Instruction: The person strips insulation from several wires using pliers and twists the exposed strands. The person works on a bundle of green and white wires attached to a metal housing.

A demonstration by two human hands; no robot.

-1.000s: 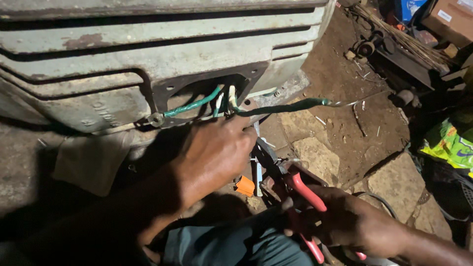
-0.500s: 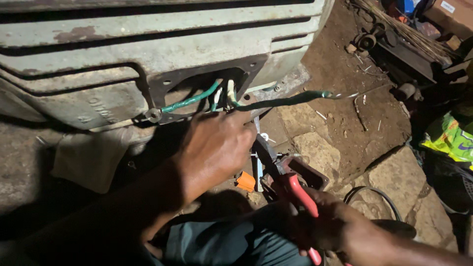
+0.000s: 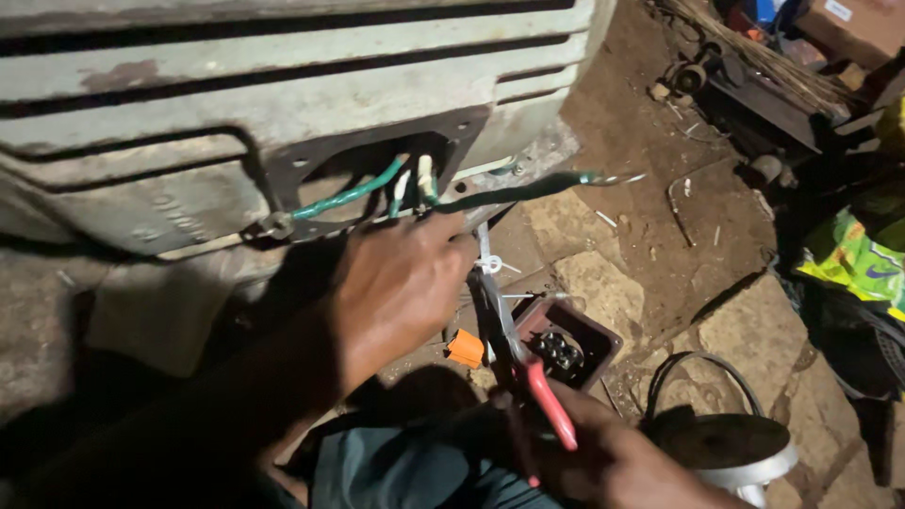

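Hands at work on wiring that comes out of a dark opening (image 3: 368,165) in a large, grey, ribbed motor housing (image 3: 283,104), at the far left. The left hand (image 3: 401,283) is closed around the green-sleeved wires (image 3: 353,193) just below the opening, seemingly to steady them. One dark green wire (image 3: 528,187) sticks out to the right, its bare end free. The right hand (image 3: 613,462), near, grips red-handled pliers (image 3: 514,353), their nose pointing up towards the wires. A small orange piece (image 3: 465,348) and a dark tray (image 3: 575,344) lie on the dirt floor (image 3: 650,170).
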